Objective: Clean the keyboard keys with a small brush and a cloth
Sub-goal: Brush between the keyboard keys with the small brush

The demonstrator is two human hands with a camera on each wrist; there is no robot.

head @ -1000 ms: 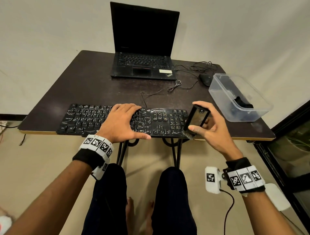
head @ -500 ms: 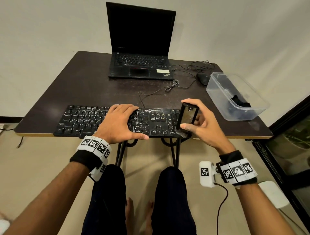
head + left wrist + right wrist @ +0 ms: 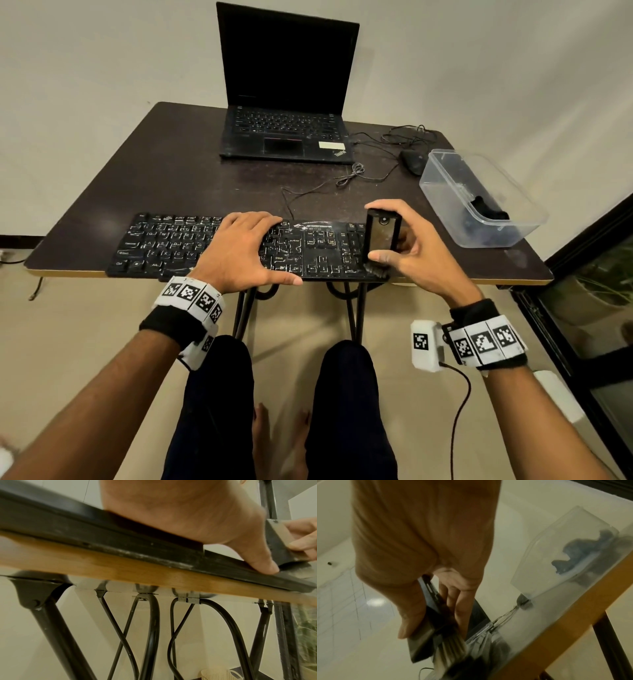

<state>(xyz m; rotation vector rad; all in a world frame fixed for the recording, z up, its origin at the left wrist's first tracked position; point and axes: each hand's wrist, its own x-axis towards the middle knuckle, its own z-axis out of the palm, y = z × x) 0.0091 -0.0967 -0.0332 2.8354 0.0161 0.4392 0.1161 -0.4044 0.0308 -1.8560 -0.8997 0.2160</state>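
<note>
A black keyboard (image 3: 164, 243) lies along the table's near edge. My left hand (image 3: 239, 250) rests flat on its middle, fingers straight, thumb (image 3: 262, 563) stretched along the front edge. My right hand (image 3: 407, 246) grips a small flat black brush (image 3: 381, 236) upright over the keyboard's right end, thumb on its front and fingers behind. The bristles (image 3: 452, 651) point down and touch the keys at the near right corner. A dark cloth (image 3: 488, 209) lies in the clear plastic box (image 3: 513, 236).
An open black laptop (image 3: 287, 133) stands at the back of the dark table (image 3: 171, 171). A black mouse (image 3: 412, 161) and loose cables (image 3: 346, 178) lie behind the keyboard. The clear box sits at the table's right edge. A dark door frame stands at the far right.
My right hand has carried the brush left and down, from beyond the keyboard's right end onto its rightmost keys. The left hand has stayed on the keyboard.
</note>
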